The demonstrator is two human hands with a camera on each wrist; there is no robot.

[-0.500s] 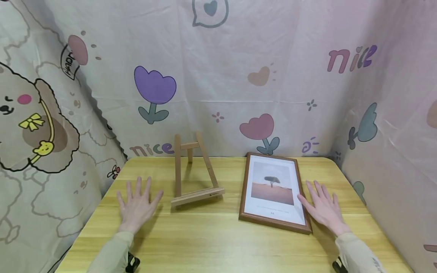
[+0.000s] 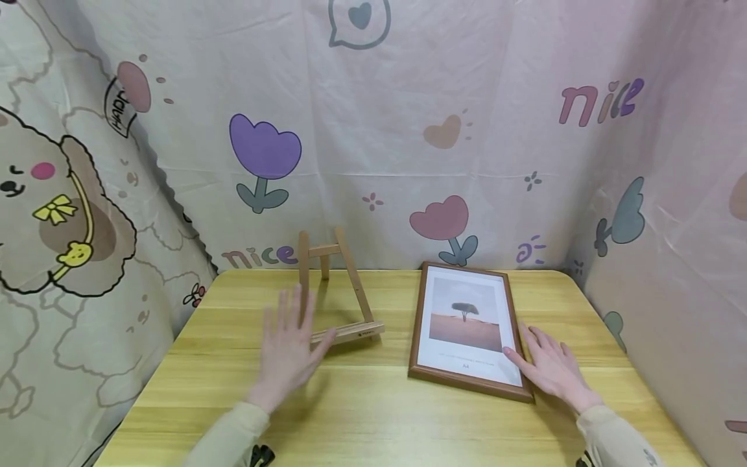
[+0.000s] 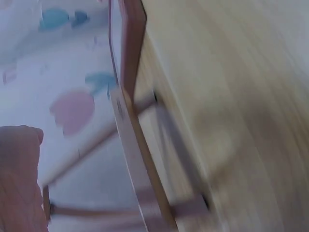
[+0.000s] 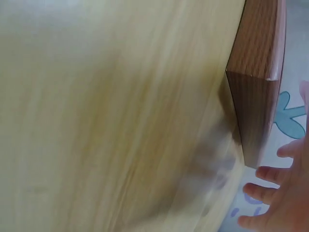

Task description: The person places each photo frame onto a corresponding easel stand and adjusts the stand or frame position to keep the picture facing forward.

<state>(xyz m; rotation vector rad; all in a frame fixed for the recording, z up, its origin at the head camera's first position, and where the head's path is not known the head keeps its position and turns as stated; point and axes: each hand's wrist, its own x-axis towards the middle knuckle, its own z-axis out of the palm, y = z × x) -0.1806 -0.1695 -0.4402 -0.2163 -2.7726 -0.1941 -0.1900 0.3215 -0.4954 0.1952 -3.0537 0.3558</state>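
Observation:
A small wooden easel (image 2: 349, 279) stands left of the table's middle. My left hand (image 2: 286, 357), fingers spread, hovers in front of its left leg and hides the left end of its ledge. To the right lies a brown wooden picture frame (image 2: 415, 324), face up, with a print of a lone tree. Beside its right edge is my right hand (image 2: 554, 370), fingers straight, the thumb over the lower right corner area; whether it touches cannot be told. In the left wrist view the easel's ledge (image 3: 137, 159) is blurred. The frame's corner (image 4: 256, 92) shows close in the right wrist view.
The light wooden table (image 2: 362, 415) runs back to a printed cloth (image 2: 373, 117) hung behind and at both sides. The easel and picture frame stand apart, with bare wood between them.
My left hand has moved right, from bare table to in front of the easel. The right hand has shifted slightly nearer me. Easel and picture frame have stayed in place.

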